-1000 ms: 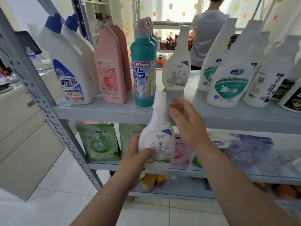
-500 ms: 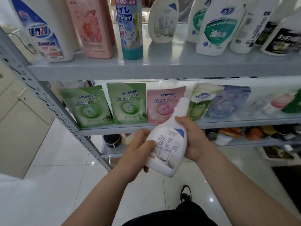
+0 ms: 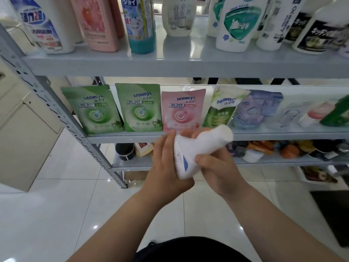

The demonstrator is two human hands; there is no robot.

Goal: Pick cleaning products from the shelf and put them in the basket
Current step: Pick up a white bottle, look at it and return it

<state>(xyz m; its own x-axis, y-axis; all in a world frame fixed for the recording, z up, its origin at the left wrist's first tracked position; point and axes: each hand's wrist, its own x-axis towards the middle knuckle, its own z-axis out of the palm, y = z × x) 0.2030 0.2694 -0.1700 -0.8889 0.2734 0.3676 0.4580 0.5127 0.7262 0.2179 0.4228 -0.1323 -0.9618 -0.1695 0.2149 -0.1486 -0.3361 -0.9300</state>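
I hold a white cleaner bottle [image 3: 196,150] with a blue mark in both hands, in front of the shelf unit and above the floor. It is tilted, neck pointing up and to the right. My left hand [image 3: 166,163] cups its base and left side. My right hand [image 3: 217,165] wraps its body from the right, thumb over the front. The grey top shelf [image 3: 170,65] carries several upright bottles: white, pink and teal. No basket is in view.
Green and pink seaways refill pouches [image 3: 138,107] stand on the middle shelf [image 3: 120,138]. Lower shelves hold mixed small items. A slanted perforated grey upright [image 3: 62,118] runs down the left. A beige cabinet [image 3: 22,133] stands left, a dark mat [image 3: 334,214] lies right on the white tiled floor.
The bottle has come down from the top shelf level to below the middle shelf and tipped from upright to slanted. My right hand has closed round it. The view has tilted downward.
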